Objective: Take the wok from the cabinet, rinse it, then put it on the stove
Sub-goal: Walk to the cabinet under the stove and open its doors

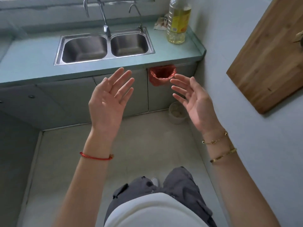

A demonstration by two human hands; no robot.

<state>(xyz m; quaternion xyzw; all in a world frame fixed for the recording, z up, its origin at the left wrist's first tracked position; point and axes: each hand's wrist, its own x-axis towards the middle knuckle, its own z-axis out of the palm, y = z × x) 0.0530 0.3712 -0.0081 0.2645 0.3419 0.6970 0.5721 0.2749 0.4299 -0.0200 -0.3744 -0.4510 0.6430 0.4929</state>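
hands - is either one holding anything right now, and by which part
Nothing is held. The left hand and right hand are both open, palms up, fingers spread, in the air in front of the cabinet doors. No wok shows.

Grey cabinet [65, 102], doors apparently shut

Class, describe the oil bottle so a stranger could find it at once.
Start at the double sink in the green counter. Move right to the counter's corner by the wall. The oil bottle stands there: tall, clear plastic, yellow liquid, yellow label.
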